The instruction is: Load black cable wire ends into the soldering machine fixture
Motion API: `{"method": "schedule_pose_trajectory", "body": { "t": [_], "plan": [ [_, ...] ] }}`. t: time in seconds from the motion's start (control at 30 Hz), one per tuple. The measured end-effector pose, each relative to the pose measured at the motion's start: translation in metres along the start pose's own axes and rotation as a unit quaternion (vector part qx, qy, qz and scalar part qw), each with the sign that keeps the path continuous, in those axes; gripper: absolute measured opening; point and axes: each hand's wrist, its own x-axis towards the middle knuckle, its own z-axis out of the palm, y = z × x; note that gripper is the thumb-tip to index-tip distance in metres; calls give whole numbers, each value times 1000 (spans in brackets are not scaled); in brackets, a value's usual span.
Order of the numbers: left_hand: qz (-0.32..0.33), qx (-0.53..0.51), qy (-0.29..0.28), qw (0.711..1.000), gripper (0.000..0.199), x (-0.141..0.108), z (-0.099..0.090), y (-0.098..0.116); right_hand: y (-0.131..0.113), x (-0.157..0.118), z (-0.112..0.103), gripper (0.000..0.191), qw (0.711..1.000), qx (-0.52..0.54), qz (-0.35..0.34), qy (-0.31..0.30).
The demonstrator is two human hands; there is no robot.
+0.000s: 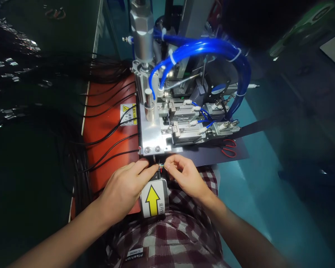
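Observation:
At the front edge of a metal machine [152,134], my left hand [128,184] and my right hand [185,175] meet around some thin coloured wires [161,166]. The fingertips of my right hand pinch the wires from the right. My left thumb and forefinger are closed at the left side of the same spot; what lies between them is too small to make out. Just below my fingers is a white label with a yellow arrow [153,201], on a rounded part.
Black cables [111,130] run over the orange surface [107,123] on the left. Blue air tubes [206,46] arch above the metal clamps. Red-handled scissors [229,148] lie on the dark plate at the right. Below is a checked garment [170,238].

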Motion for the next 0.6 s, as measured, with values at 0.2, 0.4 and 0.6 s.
{"method": "schedule_pose_trajectory", "body": {
  "t": [0.2, 0.4, 0.6],
  "plan": [
    [12, 15, -17, 1000, 32, -2, 1, -2, 6, -1, 1, 15, 999, -28, -30, 16],
    [11, 22, -21, 999, 32, -1, 1, -1, 7, -3, 1, 13, 997, -54, -58, 21],
    [7, 37, -30, 999, 31, 1, 2, -1, 7, -3, 2, 15, 998, -54, -29, 22]
  ]
}}
